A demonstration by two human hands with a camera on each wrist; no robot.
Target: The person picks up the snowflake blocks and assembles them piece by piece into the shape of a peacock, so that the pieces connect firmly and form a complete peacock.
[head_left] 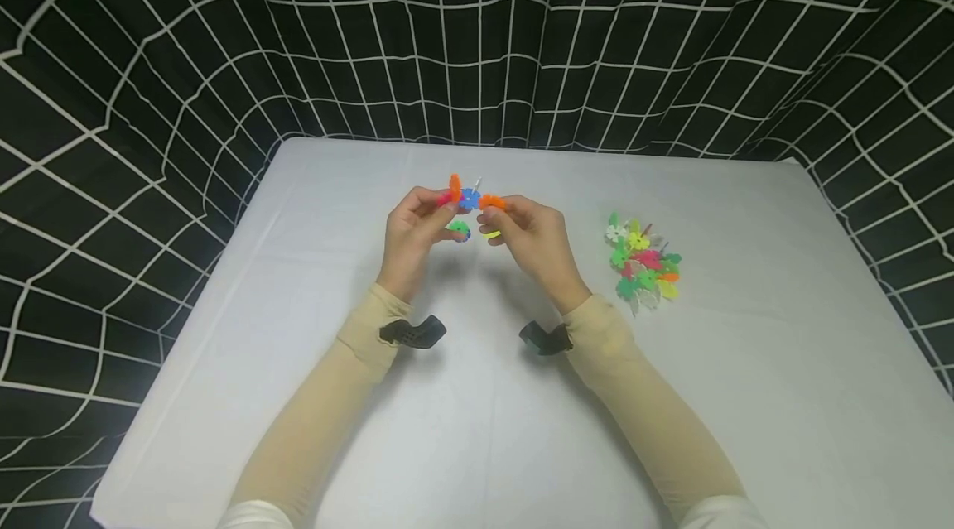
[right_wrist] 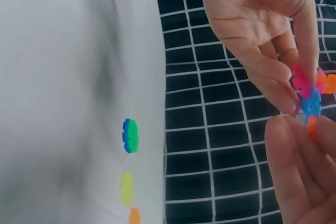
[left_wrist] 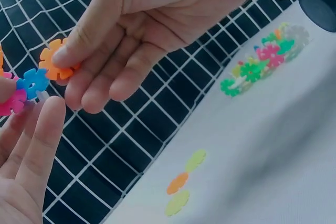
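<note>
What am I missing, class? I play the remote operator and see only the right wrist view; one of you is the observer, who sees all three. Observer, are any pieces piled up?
Observer: Yes; the head view shows a colourful pile on the white table, to the right of the right hand.
Operator: I see a yellow piece and, cut off below it, an orange piece. What follows?
Observer: The left wrist view shows a second yellow piece past the orange one.
Operator: And at the wrists?
Observer: In the head view, a dark device sits at each.
</note>
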